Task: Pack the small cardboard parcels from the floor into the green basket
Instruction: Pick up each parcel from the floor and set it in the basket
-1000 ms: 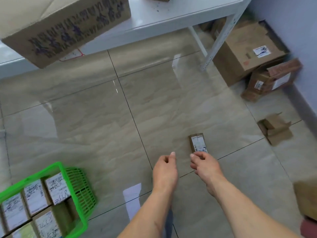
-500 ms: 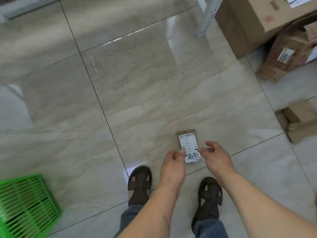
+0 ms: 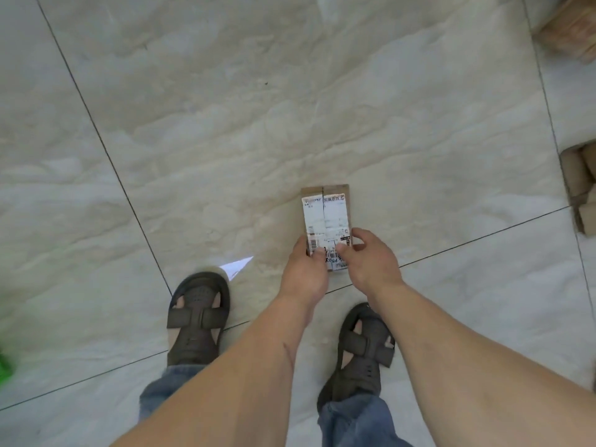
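The floor [image 3: 225,130] of pale marbled tiles fills nearly the whole view, crossed by dark grout lines. Two bare forearms reach in from the bottom edge, above blue jeans [image 3: 351,424] and a pair of dark sandals [image 3: 196,317] planted on the tiles. Brown cartons [image 3: 580,188] crowd the right edge, with another blurred one in the top right corner. A sliver of the green basket [image 3: 4,369] shows at the left edge (too smeared to make out anything inside it), well apart from the hands.

The parcel [image 3: 325,217] sits in front of the right sandal, just beyond a grout line. It is a slim brown box with a white shipping label covering most of its top face. Its long axis runs away from the person, toward the top edge of the view, with the barcode end nearest the feet.

The left hand [image 3: 304,272] grips the near left side of the parcel, thumb pressed on the label. The right hand [image 3: 371,259] grips the near right side, thumb likewise on top and fingers curled round the edge. Whether the parcel is touching the floor or just off it cannot be told.
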